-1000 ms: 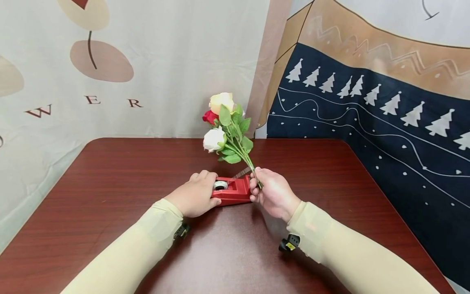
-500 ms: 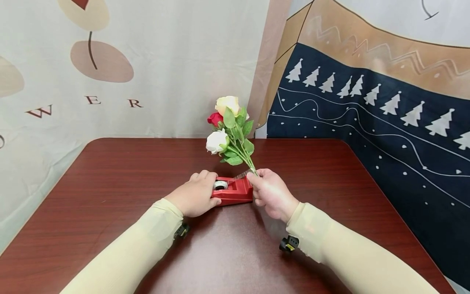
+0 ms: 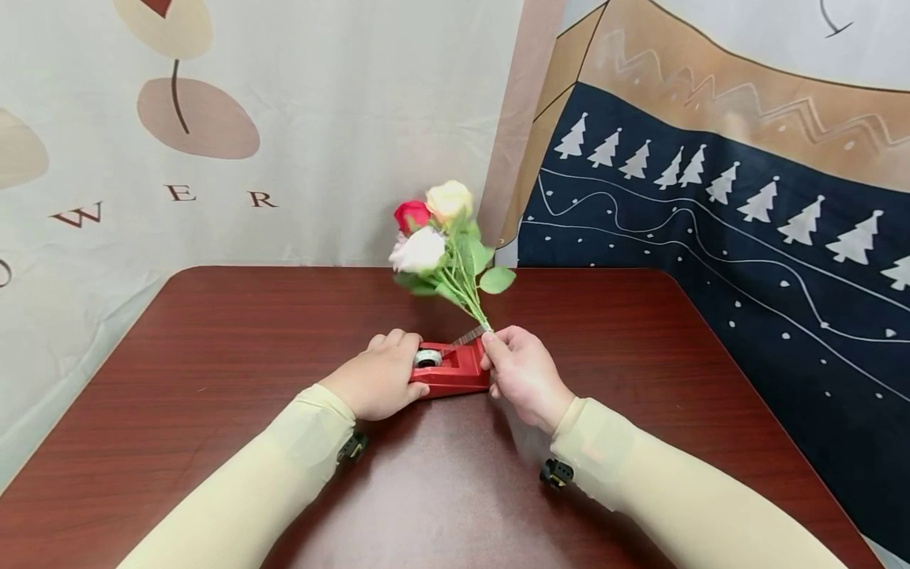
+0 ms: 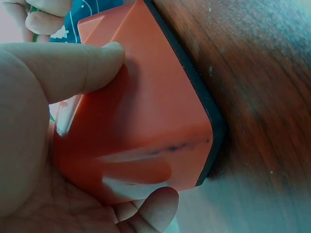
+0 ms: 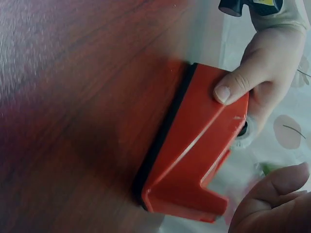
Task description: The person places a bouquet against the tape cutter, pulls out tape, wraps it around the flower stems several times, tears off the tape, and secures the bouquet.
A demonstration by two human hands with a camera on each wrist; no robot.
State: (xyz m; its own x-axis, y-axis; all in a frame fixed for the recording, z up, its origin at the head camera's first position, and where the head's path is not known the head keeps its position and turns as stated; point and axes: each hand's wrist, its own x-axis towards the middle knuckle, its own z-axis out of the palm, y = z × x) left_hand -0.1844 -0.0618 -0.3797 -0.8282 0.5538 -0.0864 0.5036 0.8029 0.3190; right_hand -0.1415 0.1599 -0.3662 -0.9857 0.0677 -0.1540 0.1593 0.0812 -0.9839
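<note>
My left hand (image 3: 377, 375) grips the left end of a red tape dispenser (image 3: 455, 379), thumb on the near side, fingers over the far side. In the left wrist view the thumb presses the dispenser's red side (image 4: 155, 111). A white-cored tape roll (image 3: 427, 359) sits inside. From it a strip of clear tape (image 3: 465, 338) stretches up to the stems. My right hand (image 3: 524, 371) pinches the stem ends of a bouquet of artificial roses (image 3: 455, 253) above the dispenser's right end. The blooms are red, pale yellow and white, tilted up and left among green leaves.
The dispenser stands on a dark red-brown wooden table (image 3: 249, 332). Behind it hangs a pale curtain (image 3: 355, 118), with a navy tree-patterned cloth (image 3: 682, 229) to the right. A small black camera (image 3: 556, 472) is strapped at the right wrist.
The bouquet has turned in my right hand, so its blooms and leaves face differently. The stem ends shifted slightly over the dispenser's right end. My left hand and the dispenser stay in place.
</note>
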